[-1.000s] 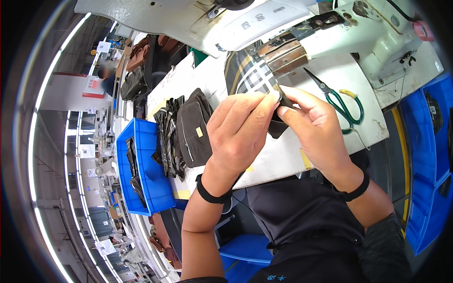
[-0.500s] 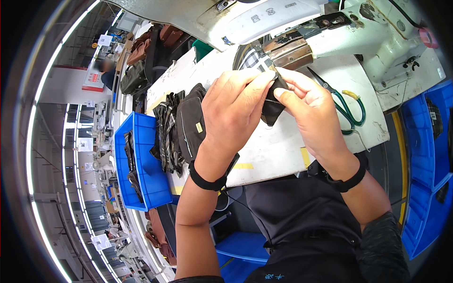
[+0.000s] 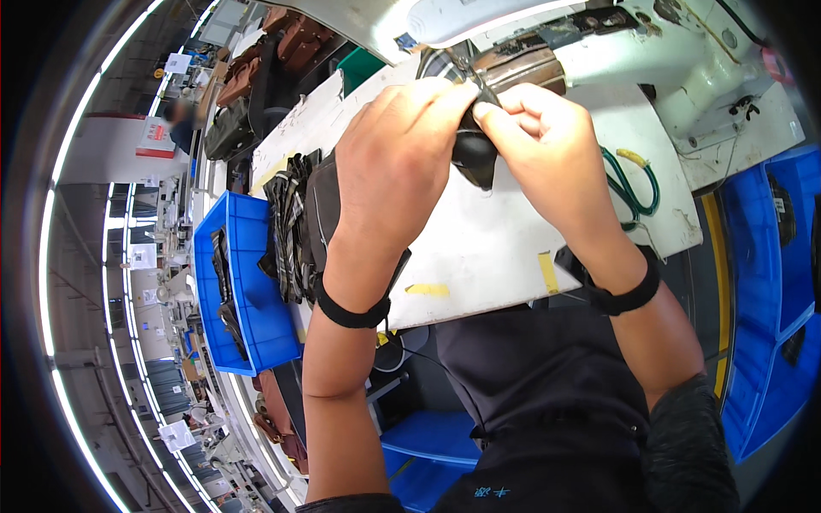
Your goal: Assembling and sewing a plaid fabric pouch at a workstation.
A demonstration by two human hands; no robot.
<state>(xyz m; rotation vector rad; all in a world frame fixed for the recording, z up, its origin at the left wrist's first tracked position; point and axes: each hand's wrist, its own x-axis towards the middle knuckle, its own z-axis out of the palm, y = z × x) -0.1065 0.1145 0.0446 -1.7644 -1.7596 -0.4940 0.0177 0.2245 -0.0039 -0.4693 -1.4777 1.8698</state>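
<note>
Both my hands meet over the white table, pinching a black fabric piece (image 3: 475, 157) between them. My left hand (image 3: 395, 158) grips its upper left edge with the fingers closed. My right hand (image 3: 552, 150) pinches the same piece from the right, thumb against the fabric. A pointed lower corner of the piece hangs below the fingers. Its striped, plaid-looking part (image 3: 440, 64) shows beyond the fingertips, close to the brown metal end of the sewing machine arm (image 3: 517, 70). The exact pinch points are partly hidden by my fingers.
Green-handled scissors (image 3: 637, 184) lie right of my right hand, blades hidden. Left of my left forearm are a black bag piece (image 3: 321, 201) and a stack of plaid fabric (image 3: 289, 227). A blue bin (image 3: 278, 321) stands beside them; more blue bins (image 3: 753, 299) are at right.
Both hands have shifted away from me, toward the machine arm, with the fabric. The black piece now looks bent and bulged, its plaid side less visible. My right hand now covers the scissor blades.
</note>
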